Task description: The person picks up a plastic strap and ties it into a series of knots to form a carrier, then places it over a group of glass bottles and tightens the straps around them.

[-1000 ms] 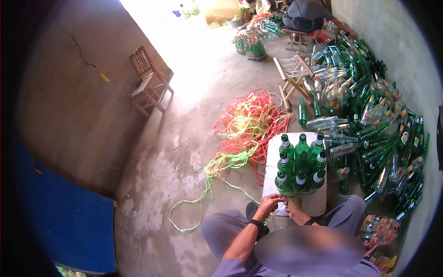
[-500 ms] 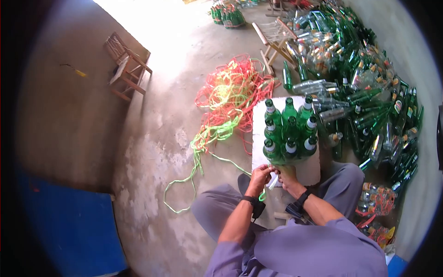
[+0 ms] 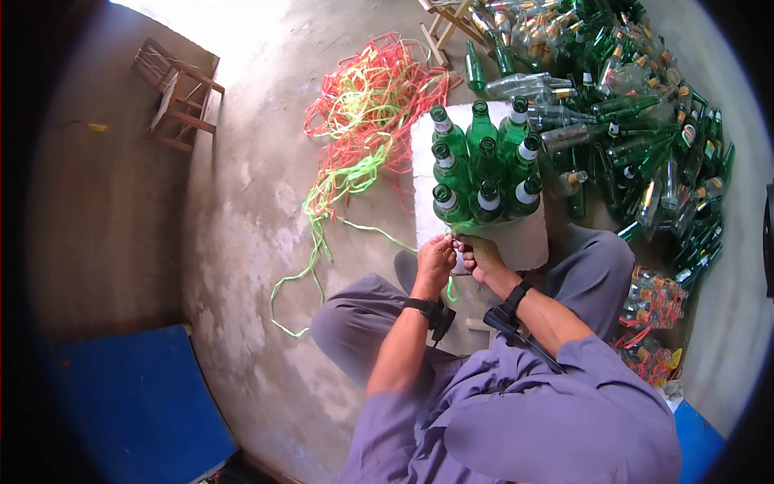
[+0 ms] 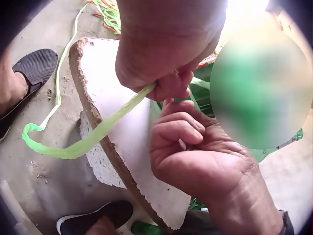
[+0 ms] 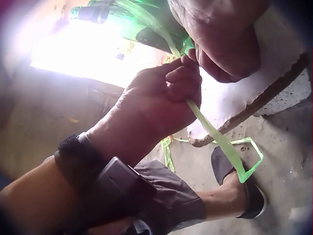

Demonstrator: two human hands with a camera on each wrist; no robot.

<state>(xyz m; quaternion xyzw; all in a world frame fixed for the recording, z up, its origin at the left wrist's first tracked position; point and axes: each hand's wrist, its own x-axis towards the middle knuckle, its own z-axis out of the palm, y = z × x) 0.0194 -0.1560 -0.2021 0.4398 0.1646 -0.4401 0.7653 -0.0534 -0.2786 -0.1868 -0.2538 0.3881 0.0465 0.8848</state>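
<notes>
Several green glass bottles (image 3: 487, 165) stand upright in a tight block on a white foam slab (image 3: 516, 252). Low around them runs a light green plastic strap (image 5: 146, 17), its strands meeting at the side nearest the person. There my left hand (image 3: 436, 260) pinches the strap, and a length of it (image 4: 93, 139) loops from the fingers down toward the floor. My right hand (image 3: 484, 260) is right beside it, fingertips curled against the strap where the strands meet. The fingers partly hide that meeting point in both wrist views.
A tangled heap of red and green strap (image 3: 375, 97) lies left of the slab. Loose bottles (image 3: 625, 153) cover the floor along the right wall. Bundled clear bottles (image 3: 655, 298) sit by the right knee. A wooden chair (image 3: 184, 105) stands far left, a folding stool (image 3: 455, 20) behind.
The head view has tilted downward, so the scene sits higher and farther left. Both hands stay together at the near side of the bottles, working the strap.
</notes>
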